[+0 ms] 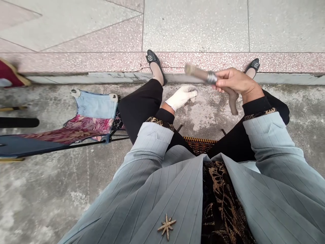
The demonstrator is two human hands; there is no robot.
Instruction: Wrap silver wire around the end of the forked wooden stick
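Observation:
My right hand (235,80) is bare and closed around a brownish wooden stick (198,73) with a silvery wire-like band (211,77) wound about it. The stick's far left end is smeared by motion. A bent brown piece shows below my fingers and seems to belong to the same tool. My left hand (181,96) wears a white glove and is lower and to the left, apart from the stick. Its fingers are curled together; whether anything small lies in them I cannot make out. Both hands are above the concrete ground (203,115), between my knees.
A low tiled step (193,61) runs across in front, with my black shoes (154,62) on it. To the left stands a folding chair (96,105) with blue and flowered cloth. Part of a woven seat (200,145) shows beneath me. A dark red item (10,74) lies far left.

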